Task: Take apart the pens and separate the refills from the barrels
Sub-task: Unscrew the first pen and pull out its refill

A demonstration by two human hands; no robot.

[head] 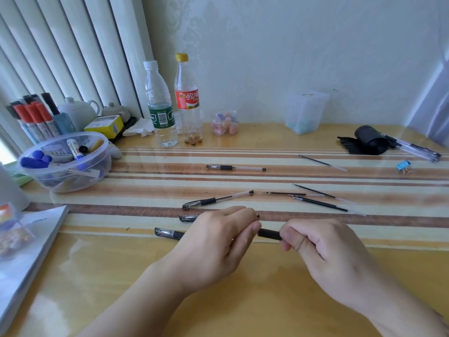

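Both hands hold one pen (269, 233) just above the desk's near edge. My left hand (220, 242) grips its clear barrel end, and my right hand (323, 249) pinches the black grip section. Three capped pens lie to the left: one (216, 199) beyond my left hand, one (188, 217) partly hidden by it, one (168, 233) nearest. A pen without a cap (235, 168) lies farther back. Three bare refills (315, 199) lie together at right, and another refill (320, 162) lies behind them.
A clear bowl of markers (65, 164) and a booklet (26, 251) sit at left. Two bottles (175, 103) and a small jar (224, 124) stand at the back. A black roll (370, 139) with more pens (415, 149) and a blue binder clip (403, 165) lie at right.
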